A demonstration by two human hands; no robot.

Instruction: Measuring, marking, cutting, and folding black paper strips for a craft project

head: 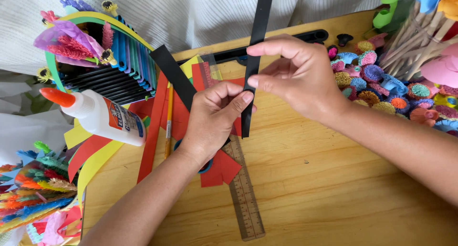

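Pale wooden tabletop (334, 198) fills the lower part of the view, with a white cloth behind it and craft supplies crowding both sides. Both hands meet above the middle of the table on a long black paper strip (257, 31), which runs nearly upright in the picture, its upper end leaving the top edge and its lower end hanging free just below the fingers. The left hand (212, 117) is closed on the strip from the left, thumb tip pressed against it, while the right hand (296, 76) pinches it slightly higher from the right, the other fingers spread loosely. Under the hands lie red paper sheets (222, 169), a clear plastic ruler (245, 198) and a yellow pencil (168, 122). A white glue bottle with an orange cap (102, 115) lies to the left, and a heap of small coloured paper flowers (381, 88) sits right. Bare wood lies open toward the lower right.
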